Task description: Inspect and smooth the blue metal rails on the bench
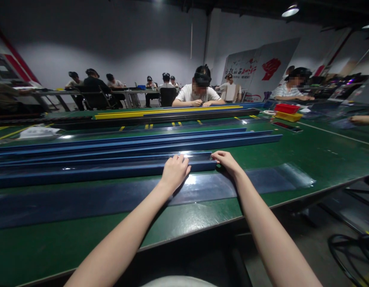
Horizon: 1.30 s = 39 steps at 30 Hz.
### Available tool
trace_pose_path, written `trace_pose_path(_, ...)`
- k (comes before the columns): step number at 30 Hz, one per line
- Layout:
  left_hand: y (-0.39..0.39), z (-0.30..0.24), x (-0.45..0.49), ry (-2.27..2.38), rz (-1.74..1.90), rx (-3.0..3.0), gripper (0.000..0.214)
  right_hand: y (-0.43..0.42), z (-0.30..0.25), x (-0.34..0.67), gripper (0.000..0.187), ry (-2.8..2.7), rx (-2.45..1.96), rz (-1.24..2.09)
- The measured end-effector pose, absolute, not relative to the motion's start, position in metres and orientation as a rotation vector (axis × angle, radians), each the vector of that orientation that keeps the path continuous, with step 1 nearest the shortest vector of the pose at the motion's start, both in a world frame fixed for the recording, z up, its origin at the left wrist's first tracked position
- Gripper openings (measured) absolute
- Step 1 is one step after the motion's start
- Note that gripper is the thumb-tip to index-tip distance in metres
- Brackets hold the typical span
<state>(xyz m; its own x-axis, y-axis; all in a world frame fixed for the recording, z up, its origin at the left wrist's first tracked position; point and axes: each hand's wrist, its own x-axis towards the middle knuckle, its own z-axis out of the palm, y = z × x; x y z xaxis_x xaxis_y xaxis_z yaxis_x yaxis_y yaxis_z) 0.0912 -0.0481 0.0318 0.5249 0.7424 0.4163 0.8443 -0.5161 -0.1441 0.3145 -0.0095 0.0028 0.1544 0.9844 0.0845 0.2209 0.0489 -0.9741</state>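
Observation:
A long blue channel-shaped strip (97,175) lies across the green table, its right end between my hands. My left hand (175,173) is closed over the strip near that end, fingers across its top and thumb on the near side. At the very tip, my right hand (228,161) has its fingers pinched together; what they hold is too small to make out. A shiny clear film lines the strip's hollow. Under my wrists a flat clear plastic sleeve (112,195) stretches along the table.
More blue strips (202,144) lie just beyond. Farther back are yellow strips (169,111) and black ones, with a person seated opposite (199,89). At right stand a red tray (286,108), a yellow tray (289,116) and a phone (287,126). The table edge (271,207) runs close in front.

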Motion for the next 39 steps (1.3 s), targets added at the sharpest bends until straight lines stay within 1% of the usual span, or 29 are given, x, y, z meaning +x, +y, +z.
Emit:
trace_pose_path(4, -0.0507, 0.0312, 0.0915, -1.355, -0.407, -2.409, 0.019, -0.0084, 0.0016, 0.3149, 0.019, -1.275, -1.389, 0.922)
trace_pose_path(9, -0.0505, 0.031, 0.0917, -1.358, -0.41, -2.423, 0.015, -0.0071, 0.0003, 0.3152, 0.017, -1.284, -1.386, 0.897)
trace_pose_path(17, -0.0505, 0.0297, 0.0915, -1.346, -0.4, -2.392, 0.016, -0.0044, -0.0017, 0.3166, 0.028, -1.308, -1.36, 0.892)
trace_pose_path(30, -0.0477, 0.0248, 0.0921, -1.369, -0.447, -2.397, 0.023, -0.002, -0.0035, 0.3163, 0.024, -1.275, -1.358, 0.911)
trace_pose_path(39, -0.0468, 0.0233, 0.0926, -1.359, -0.453, -2.399, 0.022, -0.0016, -0.004, 0.3176, 0.026, -1.303, -1.352, 0.913)
